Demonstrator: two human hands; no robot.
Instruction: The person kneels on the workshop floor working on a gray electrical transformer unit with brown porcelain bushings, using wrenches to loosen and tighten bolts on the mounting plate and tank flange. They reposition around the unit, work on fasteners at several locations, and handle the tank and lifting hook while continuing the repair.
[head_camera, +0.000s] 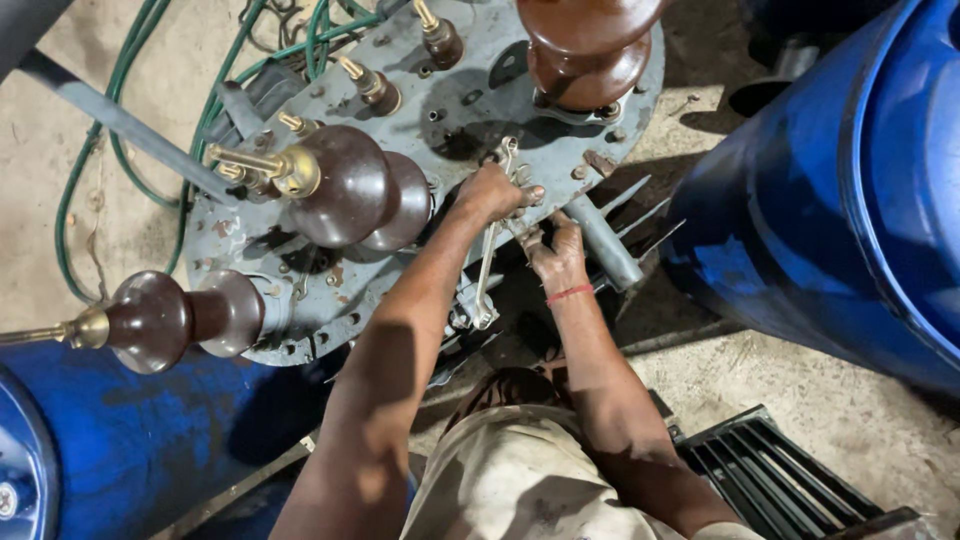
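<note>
Floor: bare concrete (850, 410), dusty and stained, dim light from above.
Work surface: round grey steel cover plate (470, 110) of a transformer, paint chipped, rust spots, bolt holes along the rim.
Left hand (492, 190): closed in a fist around the top of a spanner (487, 270) at the plate edge.
Spanner: long, thin, bare metal, hanging downward from the fist, lower ring end free beside the forearm.
Right hand (553, 248): fingers curled and closed on a fitting just under the plate edge; what exactly it grips cannot be told. Red thread on the wrist.
Insulators: glossy brown ceramic bushings (345, 185), rounded and ribbed, brass terminals at the tips; one near the left hand, one at the far edge, one at lower left.
Bracket: grey metal arm with pointed prongs (612, 235), just beside the right hand.
Surroundings: blue plastic drums (840, 190) at right and lower left; green hose (120, 120) coiled on the floor; black slatted grille (775, 480) at lower right.
</note>
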